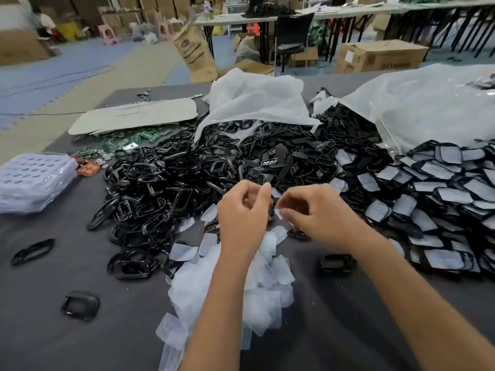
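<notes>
Two hands are working close together over the grey table (pixel 67 344): the right hand (pixel 316 214) is pinching one white film piece (pixel 278 212), while the left hand (pixel 242 212) is curling its fingers, its hold hidden. Three stray black frames (pixel 80 305) are lying apart from the uncountable heap (pixel 187 183).

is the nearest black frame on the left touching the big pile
No, that black frame lies alone on the grey table, apart from the frame pile.

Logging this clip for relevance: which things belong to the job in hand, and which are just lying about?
In hand: left hand, right hand, the small part held between them, pile of loose films, film-covered black parts.
Lying about: black frames, green circuit boards, cardboard sheet, plastic trays.
</notes>
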A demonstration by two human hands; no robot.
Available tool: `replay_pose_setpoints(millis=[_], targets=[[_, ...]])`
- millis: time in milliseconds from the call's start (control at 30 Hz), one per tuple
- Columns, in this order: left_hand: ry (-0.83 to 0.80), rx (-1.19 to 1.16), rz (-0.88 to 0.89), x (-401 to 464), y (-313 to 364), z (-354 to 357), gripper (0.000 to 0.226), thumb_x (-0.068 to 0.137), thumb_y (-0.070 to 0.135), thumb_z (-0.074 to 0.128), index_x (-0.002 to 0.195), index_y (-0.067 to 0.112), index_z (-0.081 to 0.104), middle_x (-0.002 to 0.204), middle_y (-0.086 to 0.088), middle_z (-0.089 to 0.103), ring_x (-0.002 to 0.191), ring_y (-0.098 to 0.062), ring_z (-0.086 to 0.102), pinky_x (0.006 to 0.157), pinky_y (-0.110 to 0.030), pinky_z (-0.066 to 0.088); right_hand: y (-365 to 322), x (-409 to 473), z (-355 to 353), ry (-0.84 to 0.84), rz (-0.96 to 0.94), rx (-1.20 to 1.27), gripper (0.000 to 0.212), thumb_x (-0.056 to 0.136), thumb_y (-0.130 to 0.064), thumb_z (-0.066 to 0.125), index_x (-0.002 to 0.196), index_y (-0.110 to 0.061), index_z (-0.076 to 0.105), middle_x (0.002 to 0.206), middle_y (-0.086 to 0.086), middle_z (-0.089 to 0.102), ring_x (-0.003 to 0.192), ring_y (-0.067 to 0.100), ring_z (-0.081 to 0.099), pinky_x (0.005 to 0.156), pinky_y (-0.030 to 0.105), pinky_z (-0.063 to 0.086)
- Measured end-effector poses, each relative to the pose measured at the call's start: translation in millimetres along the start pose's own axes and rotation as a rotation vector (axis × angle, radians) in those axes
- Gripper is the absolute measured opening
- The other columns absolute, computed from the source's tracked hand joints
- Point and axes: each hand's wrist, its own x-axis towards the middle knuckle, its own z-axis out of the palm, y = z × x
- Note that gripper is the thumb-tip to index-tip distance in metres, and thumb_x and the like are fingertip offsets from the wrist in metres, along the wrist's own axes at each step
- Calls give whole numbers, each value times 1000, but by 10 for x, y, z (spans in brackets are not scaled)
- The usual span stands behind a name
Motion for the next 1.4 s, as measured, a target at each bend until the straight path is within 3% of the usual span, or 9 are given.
replay_pose_setpoints(millis=[100,200,267,367,467,633,967,1133,1400], targets=[[-46,310,181,230,-167,-65,23,95,32,69,74,23,64,65,9,65,59,-11,61,60,-29,50,145,182,214,186,65,-206,7,94,-16,70,96,-16,76,88,-5,73,81,16,67,77,36,54],[-80,512,278,405,-415,-295,14,94,30,69,80,27,66,71,14,66,72,-8,61,70,-31,50,284,178,452,303,37,-344,8,94,-16,70,101,-14,74,97,-2,68,91,22,63,76,39,55],[-47,670,353,479,-560,-444,5,93,20,69,95,25,70,91,14,69,95,-12,55,87,-31,47,363,149,523,337,-21,-401,13,92,-16,74,106,-14,73,99,-1,64,96,22,57,75,34,55],[-92,781,414,597,-675,-459,33,92,5,65,122,14,71,127,3,68,126,-23,47,112,-29,35,447,203,594,324,-94,-486,31,91,-14,76,121,-13,72,108,-1,64,103,23,50,87,29,49],[-169,869,367,572,-682,-376,47,94,1,58,139,15,63,144,0,59,139,-26,41,116,-39,34,444,234,606,287,-132,-487,40,89,-11,77,128,-11,69,114,0,66,106,25,49,95,33,49],[-201,889,313,542,-701,-360,56,92,-2,59,143,20,57,143,3,57,133,-24,41,108,-38,38,422,225,607,283,-166,-452,42,86,-4,77,127,-10,69,115,0,66,107,25,50,94,34,49],[-57,898,290,526,-618,-373,42,82,11,79,119,28,68,98,12,63,112,-23,47,80,-36,28,392,208,654,242,-248,-404,40,87,2,65,125,-9,70,115,1,65,110,24,50,95,36,49],[-58,874,302,510,-617,-361,37,85,16,80,118,28,69,94,14,61,109,-22,45,84,-36,25,409,211,665,240,-223,-383,37,89,-1,67,125,-10,70,115,1,64,113,24,50,96,37,49],[-17,745,355,506,-538,-326,36,103,10,59,138,11,64,101,-4,57,101,-24,43,91,-38,41,448,211,683,279,-152,-427,35,94,-17,69,128,-10,69,122,3,60,119,25,45,102,37,47]])
